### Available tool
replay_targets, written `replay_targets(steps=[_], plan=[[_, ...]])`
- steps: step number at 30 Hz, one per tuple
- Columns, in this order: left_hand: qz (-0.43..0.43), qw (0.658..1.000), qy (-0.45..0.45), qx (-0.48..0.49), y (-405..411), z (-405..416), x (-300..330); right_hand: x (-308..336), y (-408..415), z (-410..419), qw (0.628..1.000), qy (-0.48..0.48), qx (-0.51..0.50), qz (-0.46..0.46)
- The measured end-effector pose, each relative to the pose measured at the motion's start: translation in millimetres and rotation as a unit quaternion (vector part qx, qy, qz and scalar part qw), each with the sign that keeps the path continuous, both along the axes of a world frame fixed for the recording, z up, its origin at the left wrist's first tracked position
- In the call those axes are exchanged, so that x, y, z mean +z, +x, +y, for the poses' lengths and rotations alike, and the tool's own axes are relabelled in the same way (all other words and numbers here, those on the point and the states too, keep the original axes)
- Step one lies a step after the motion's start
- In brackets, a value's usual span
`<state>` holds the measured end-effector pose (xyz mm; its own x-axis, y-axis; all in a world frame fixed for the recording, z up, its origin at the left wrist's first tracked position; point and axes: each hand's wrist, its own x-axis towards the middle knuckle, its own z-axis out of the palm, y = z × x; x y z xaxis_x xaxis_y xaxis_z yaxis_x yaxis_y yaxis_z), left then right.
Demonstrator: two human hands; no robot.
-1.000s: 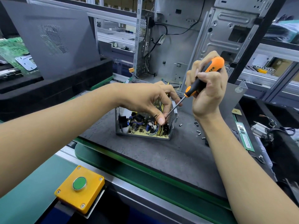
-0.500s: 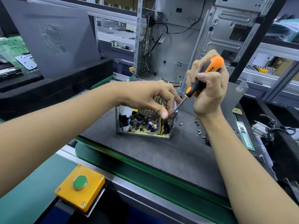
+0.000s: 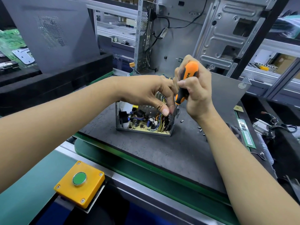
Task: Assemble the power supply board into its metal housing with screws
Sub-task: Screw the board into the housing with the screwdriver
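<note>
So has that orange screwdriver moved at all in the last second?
Yes. The orange screwdriver has tipped more upright and its handle has shifted left, closer over the right wall of the metal housing, which has stayed put on the dark mat.

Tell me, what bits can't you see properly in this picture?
- Head view: the screwdriver tip and any screw under it are hidden by the left hand and the housing wall.
- The loose screws on the mat are too small to count.
- The right hand covers part of the handle's lettering.
</note>
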<state>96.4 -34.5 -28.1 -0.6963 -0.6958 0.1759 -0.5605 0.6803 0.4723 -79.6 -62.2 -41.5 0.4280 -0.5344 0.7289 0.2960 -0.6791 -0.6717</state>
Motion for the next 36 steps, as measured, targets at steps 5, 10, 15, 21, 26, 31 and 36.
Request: replay_targets(steps=[5,10,15,21,26,31,36], plan=[[-0.001,1.0,-0.003,0.011,1.5,-1.5,-1.7,-3.2,1.6,-1.8,1.0,-0.003,0.001,0.016],[0.011,1.0,-0.005,0.012,-0.3,1.8,-1.4,-5.7,2.8,-3.9,0.999,-0.002,0.01,0.031],[0.016,1.0,0.006,0.014,-3.3,5.9,0.3,-6.6,2.2,-4.5,0.999,-0.004,0.001,0.039],[-0.006,1.0,0.003,0.03,-3.7,4.8,-0.2,-7.5,3.0,-2.4,0.999,-0.012,-0.004,0.044],[-0.013,0.999,0.0,0.036,-4.2,3.6,-0.8,-8.5,3.0,-2.1,0.999,-0.003,-0.01,0.045],[-0.018,0.999,-0.005,0.031,-4.7,4.1,0.1,-8.5,2.3,-2.6,0.998,-0.017,-0.017,0.05],[-0.018,0.999,-0.004,0.03,-4.5,4.1,-0.2,-9.4,2.5,-3.1,0.999,-0.012,-0.008,0.044]])
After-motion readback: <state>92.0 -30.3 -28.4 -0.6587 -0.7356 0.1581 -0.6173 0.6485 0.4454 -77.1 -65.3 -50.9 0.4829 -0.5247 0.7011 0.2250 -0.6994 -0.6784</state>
